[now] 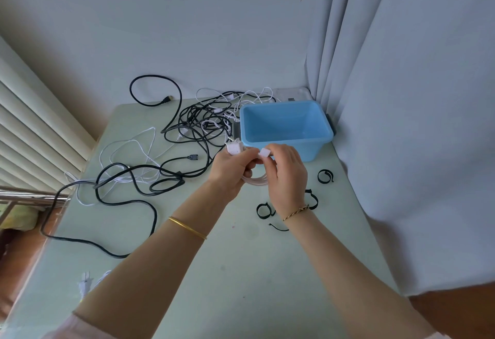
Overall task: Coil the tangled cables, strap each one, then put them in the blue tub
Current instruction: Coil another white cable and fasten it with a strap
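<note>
While a white plug lies at the table's near-left edge and the tangle of black and white cables sprawls across its left and far side, the left hand grips a coiled white cable, fingers curled round it, white adapter sticking up past the thumb. Any print on the adapter is too small to read. The right hand, touching the left, pinches a white strap tab over the coil. The blue tub stands just behind both hands. Black loop straps lie by the right wrist.
</note>
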